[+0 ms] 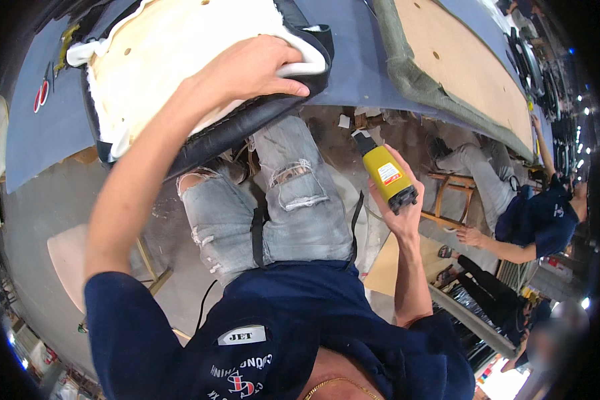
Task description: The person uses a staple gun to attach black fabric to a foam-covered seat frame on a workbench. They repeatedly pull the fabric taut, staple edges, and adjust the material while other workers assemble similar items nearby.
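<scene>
A seat panel (173, 50) with a pale board, white padding and a black leather-like cover (213, 143) lies at the table's near edge. My left hand (257, 67) is at its right corner, fingers curled over the white padding (307, 63) and thumb against the black cover. The fingertips are partly hidden. My right hand (403, 193) is wrapped round a yellow and black staple gun (383, 167), held off the panel over the floor, right of my knees. Its dark nose points up toward the table.
Red-handled scissors (42, 93) lie on the blue-grey table (50, 143) at the left. A green-edged upholstered panel (460, 60) is at the right. A co-worker (533, 213) works at the far right beside a wooden frame (447, 200). A pale chair part (70, 257) stands left of my legs.
</scene>
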The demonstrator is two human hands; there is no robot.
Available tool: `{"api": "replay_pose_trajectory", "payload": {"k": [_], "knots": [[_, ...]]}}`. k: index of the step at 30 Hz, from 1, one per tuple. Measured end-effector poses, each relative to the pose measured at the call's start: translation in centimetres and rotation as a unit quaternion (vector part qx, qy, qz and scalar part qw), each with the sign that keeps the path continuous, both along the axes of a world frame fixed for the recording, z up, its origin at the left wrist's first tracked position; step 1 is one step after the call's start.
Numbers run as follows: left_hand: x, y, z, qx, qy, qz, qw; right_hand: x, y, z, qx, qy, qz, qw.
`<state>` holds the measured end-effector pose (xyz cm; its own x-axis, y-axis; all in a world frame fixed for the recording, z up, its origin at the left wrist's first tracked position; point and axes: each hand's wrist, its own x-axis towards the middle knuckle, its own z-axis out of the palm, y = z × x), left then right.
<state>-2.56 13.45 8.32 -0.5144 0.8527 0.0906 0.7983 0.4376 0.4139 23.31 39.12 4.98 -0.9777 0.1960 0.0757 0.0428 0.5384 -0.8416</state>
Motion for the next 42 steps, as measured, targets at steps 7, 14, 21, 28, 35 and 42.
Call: {"api": "replay_pose_trajectory", "payload": {"k": [7, 14, 21, 28, 35, 42], "knots": [[-2.4, -1.7, -3.4, 0.032, -0.067, -0.056, 0.996, -5.4, -4.9, 2.0, 0.006, -0.032, 0.058, 0.998], [-2.5, -2.1, -4.2, 0.095, -0.08, -0.079, 0.989, -8.8, -7.3, 3.2, -0.051, -0.082, 0.096, 0.991], [-2.5, -1.9, -3.9, 0.015, -0.095, -0.069, 0.993, -11.0, -8.2, 2.8, -0.06, -0.075, 0.145, 0.985], [-2.8, -1.9, -4.8, 0.127, -0.018, -0.082, 0.988, -11.1, -6.9, 2.7, -0.064, -0.057, 0.168, 0.982], [-2.7, -1.9, -3.8, 0.091, -0.061, -0.1, 0.989, -10.1, -4.5, 3.0, -0.058, -0.047, 0.153, 0.985], [-2.2, -1.8, -4.0, 0.063, -0.06, -0.094, 0.992, -11.2, -6.2, 3.1, -0.102, -0.095, 0.167, 0.976]]}}
